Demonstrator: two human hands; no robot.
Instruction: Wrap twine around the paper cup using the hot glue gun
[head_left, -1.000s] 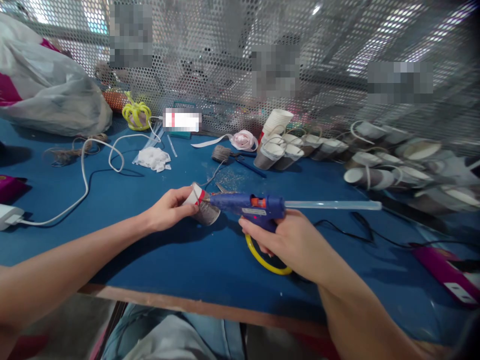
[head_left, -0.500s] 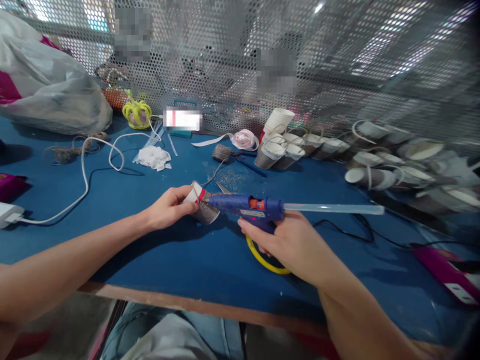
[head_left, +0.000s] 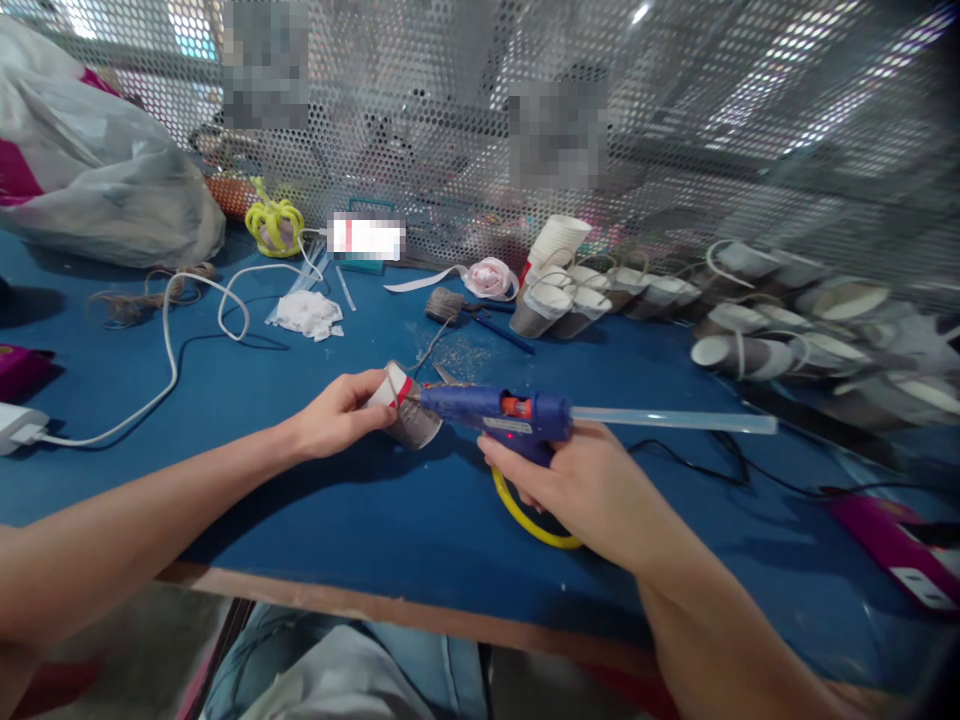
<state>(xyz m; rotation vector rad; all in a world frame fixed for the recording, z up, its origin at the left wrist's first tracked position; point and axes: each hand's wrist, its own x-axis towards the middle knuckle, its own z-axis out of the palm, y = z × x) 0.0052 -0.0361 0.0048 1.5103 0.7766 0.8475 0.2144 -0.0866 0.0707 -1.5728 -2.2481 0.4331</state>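
Observation:
Tilted in my left hand is a paper cup, partly wrapped in grey-brown twine, with a white and red band still showing. My right hand grips a blue hot glue gun by its handle, a long clear glue stick jutting from its back. The gun's nozzle meets the cup's side close to my left fingers; whether glue is coming out is too small to see. Twine runs from the cup back to a small ball of twine. Yellow-handled scissors lie partly under the gun and my right hand.
Twine-wrapped cups and a white cup stack stand at the back right, with more cups farther right. A pink ribbon roll, white scraps and a white cable lie around. A large plastic bag sits back left.
Almost nothing differs. The glue gun and the cup have shifted very slightly to the right, with the nozzle still at the cup's side.

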